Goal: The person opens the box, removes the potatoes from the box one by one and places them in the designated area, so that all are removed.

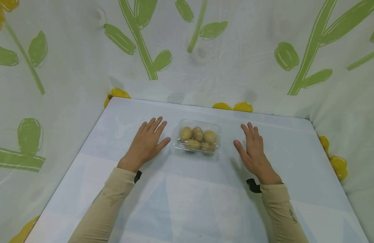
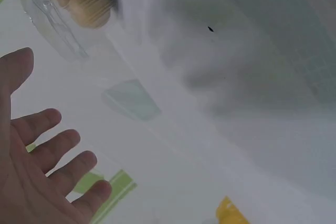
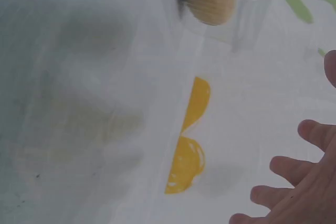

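A clear plastic clamshell box (image 1: 181, 124) sits on the table with several potatoes (image 1: 197, 134) inside it. To its left, my left hand (image 1: 147, 141) is held with fingers spread, the thumb pointing toward the box but apart from it. On the other side, my right hand (image 1: 253, 150) is likewise spread and holds nothing, a wider gap from the box. Both wrist views catch part of the box with a potato (image 2: 90, 6) showing through the plastic; in the right wrist view a potato (image 3: 211, 4) appears at the top.
The pale table (image 1: 187, 195) has faint triangle patterns. Behind and beside it hangs white fabric (image 1: 235, 74) printed with green stems and yellow flowers. A black strap piece (image 1: 254, 186) shows at the right wrist.
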Demonstrator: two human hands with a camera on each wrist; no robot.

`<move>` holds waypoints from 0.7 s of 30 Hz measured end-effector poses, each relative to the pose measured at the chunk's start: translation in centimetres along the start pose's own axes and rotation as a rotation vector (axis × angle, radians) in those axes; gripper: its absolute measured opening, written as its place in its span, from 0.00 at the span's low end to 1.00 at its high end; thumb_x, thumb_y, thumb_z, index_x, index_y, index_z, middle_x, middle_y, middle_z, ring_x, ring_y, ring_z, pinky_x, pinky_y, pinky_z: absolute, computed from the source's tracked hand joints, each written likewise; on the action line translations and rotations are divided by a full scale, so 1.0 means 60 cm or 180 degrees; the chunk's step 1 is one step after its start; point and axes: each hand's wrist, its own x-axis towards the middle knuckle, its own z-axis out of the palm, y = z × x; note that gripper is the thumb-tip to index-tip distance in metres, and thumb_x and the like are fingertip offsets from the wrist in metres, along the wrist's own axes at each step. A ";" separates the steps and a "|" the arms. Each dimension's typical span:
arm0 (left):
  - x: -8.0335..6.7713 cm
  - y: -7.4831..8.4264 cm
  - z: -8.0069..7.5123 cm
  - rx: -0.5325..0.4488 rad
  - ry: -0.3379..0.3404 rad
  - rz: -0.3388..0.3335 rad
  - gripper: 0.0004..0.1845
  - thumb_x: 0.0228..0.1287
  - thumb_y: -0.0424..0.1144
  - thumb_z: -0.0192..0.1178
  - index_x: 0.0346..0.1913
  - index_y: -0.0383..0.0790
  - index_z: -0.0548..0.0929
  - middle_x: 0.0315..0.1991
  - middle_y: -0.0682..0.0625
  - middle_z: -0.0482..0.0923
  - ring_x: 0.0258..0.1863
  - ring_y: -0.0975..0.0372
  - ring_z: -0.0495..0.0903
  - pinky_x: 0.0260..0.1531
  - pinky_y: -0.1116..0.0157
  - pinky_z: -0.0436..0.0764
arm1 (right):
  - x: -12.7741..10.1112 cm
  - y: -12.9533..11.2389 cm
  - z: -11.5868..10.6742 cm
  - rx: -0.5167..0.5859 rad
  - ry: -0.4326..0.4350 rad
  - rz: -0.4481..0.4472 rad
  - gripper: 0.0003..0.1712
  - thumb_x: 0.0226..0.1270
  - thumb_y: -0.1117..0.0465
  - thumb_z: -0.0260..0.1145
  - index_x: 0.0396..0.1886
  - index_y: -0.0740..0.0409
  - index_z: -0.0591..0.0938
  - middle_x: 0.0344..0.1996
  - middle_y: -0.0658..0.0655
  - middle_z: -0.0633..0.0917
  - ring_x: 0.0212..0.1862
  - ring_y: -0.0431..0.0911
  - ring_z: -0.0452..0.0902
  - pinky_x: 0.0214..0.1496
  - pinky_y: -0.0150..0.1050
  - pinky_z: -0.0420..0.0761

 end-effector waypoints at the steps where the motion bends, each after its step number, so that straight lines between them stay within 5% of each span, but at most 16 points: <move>1: 0.001 0.002 0.000 -0.0026 0.0026 0.0048 0.36 0.76 0.55 0.55 0.76 0.35 0.65 0.77 0.38 0.59 0.76 0.44 0.56 0.75 0.44 0.53 | 0.001 -0.002 -0.002 0.0009 0.0023 -0.0018 0.40 0.82 0.47 0.52 0.82 0.57 0.50 0.80 0.68 0.46 0.80 0.64 0.30 0.75 0.69 0.33; 13: 0.016 0.026 0.016 -0.0288 0.0067 0.0534 0.36 0.72 0.53 0.60 0.76 0.38 0.67 0.76 0.41 0.62 0.75 0.45 0.59 0.73 0.45 0.58 | 0.011 -0.018 -0.009 0.0291 -0.0107 -0.0150 0.41 0.79 0.50 0.59 0.83 0.49 0.52 0.82 0.55 0.47 0.82 0.54 0.35 0.77 0.64 0.45; 21: 0.020 0.038 0.027 -0.0311 -0.0061 0.0705 0.40 0.67 0.51 0.66 0.77 0.42 0.65 0.77 0.45 0.61 0.75 0.45 0.61 0.72 0.44 0.60 | 0.012 -0.024 0.001 0.0205 -0.0288 -0.0238 0.42 0.77 0.49 0.62 0.82 0.49 0.54 0.81 0.58 0.51 0.81 0.55 0.38 0.76 0.66 0.49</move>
